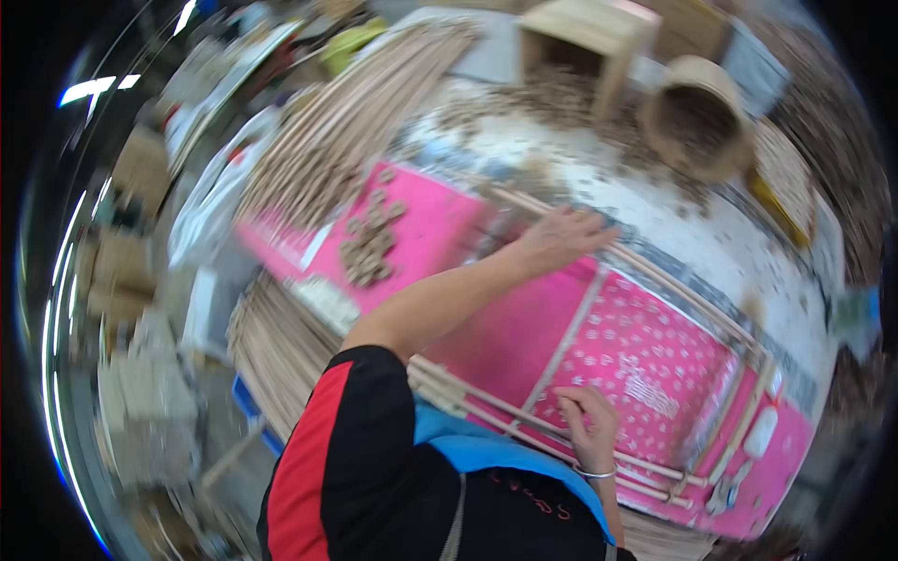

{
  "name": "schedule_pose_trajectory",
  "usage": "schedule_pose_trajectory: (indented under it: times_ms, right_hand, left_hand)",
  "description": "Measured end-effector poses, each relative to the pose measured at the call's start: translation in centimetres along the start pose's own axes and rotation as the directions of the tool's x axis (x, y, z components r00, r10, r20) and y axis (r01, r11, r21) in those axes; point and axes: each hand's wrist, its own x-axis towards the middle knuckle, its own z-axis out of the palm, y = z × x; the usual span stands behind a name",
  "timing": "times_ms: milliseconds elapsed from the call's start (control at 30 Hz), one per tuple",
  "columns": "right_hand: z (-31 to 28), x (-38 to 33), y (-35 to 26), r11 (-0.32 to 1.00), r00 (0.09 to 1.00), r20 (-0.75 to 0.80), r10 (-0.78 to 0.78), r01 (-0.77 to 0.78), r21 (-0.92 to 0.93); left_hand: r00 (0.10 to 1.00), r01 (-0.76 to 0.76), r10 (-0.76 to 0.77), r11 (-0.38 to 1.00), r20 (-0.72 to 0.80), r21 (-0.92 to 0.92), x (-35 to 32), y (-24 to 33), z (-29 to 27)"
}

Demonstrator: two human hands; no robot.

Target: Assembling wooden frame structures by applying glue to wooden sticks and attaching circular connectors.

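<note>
A rectangular frame of thin wooden rods [683,292] lies over pink sheeting with white patterns [645,355] on the table. Across the far rod rests my left hand [566,236], its fingers stretched out. My right hand [589,425], with a bracelet at the wrist, is just above the near rods [524,421]. Its fingers are curled together, and anything in them is too small to tell. Several small round wooden pieces [369,243] lie heaped on the pink surface to the left. Motion blurs the left part of the sheeting.
A long bundle of wooden sticks [365,103] lies far left, with another bundle [281,332] nearer me. A wooden box [585,33] and a round tub [697,117] lie tipped, small brown pieces spilling out. Scissors [725,491] and a white object [761,432] lie right.
</note>
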Motion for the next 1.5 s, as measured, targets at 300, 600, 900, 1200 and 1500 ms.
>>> schedule_pose_trajectory:
  times_ms: [300, 600, 900, 1200, 1500]
  right_hand:
    - [3.8, 0.1, -0.9, 1.0, 0.939, 0.345, -0.019, 0.023, -0.007]
    - [12.8, 2.7, -6.9, 0.953, 0.712, 0.669, -0.215, 0.302, -0.014]
    - [18.5, 3.2, -10.0, 0.914, 0.652, 0.738, -0.175, 0.386, -0.124]
    - [20.4, 1.3, -11.5, 0.863, 0.696, 0.717, -0.037, 0.383, -0.328]
    - [14.9, 2.8, -10.7, 0.836, 0.924, 0.379, -0.046, 0.243, -0.492]
  left_hand:
    - [0.627, 0.759, -0.706, 0.648, -0.329, 0.055, -23.3, 3.2, -22.3]
    - [-0.284, 0.928, -0.694, -0.373, -0.662, -0.007, -58.0, 19.7, -29.9]
    - [-0.761, 0.46, -0.364, -0.886, -0.537, -0.051, -78.8, 27.9, -25.4]
    - [-0.857, 0.392, -0.348, -0.919, -0.38, -0.042, -83.4, 24.1, -20.9]
    - [-0.758, 0.651, -0.631, -0.747, -0.168, -0.135, -92.4, 28.3, -21.0]
